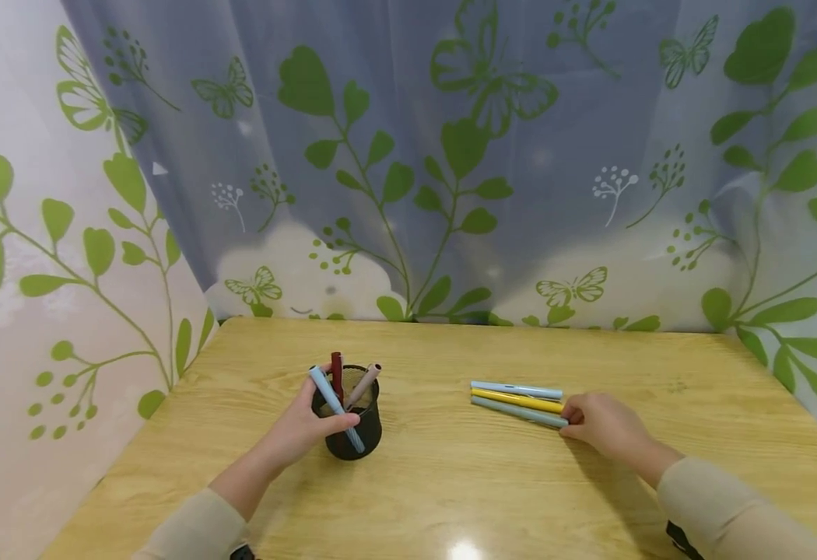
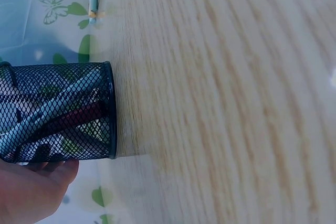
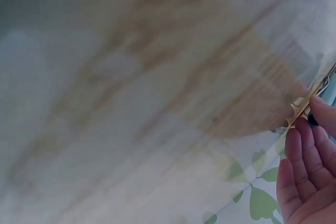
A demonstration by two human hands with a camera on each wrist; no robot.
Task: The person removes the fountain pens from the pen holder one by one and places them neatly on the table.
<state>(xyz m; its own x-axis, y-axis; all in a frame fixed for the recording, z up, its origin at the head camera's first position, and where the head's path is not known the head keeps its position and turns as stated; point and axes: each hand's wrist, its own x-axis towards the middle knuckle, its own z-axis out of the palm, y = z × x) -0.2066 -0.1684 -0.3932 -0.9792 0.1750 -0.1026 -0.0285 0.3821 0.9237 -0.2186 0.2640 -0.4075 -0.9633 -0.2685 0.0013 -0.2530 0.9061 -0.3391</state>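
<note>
In the head view my left hand [image 1: 301,428] grips a black mesh pen holder [image 1: 369,437] from its left side, thumb across the front. A light blue pen [image 1: 324,385], a dark red pen [image 1: 337,376] and a pale pink pen [image 1: 364,386] lean in it. The left wrist view shows pens through the mesh. Three pens lie side by side to the right: light blue [image 1: 517,389], yellow [image 1: 520,400] and grey-green [image 1: 517,412]. My right hand [image 1: 608,426] pinches the right end of the grey-green pen, fingertips close by the yellow one's end.
All of this is on a wood-grain table [image 1: 429,482]. A curtain [image 1: 408,194] with green leaves and butterflies hangs along the table's back edge. A pale patterned curtain [image 1: 51,257] runs along the left.
</note>
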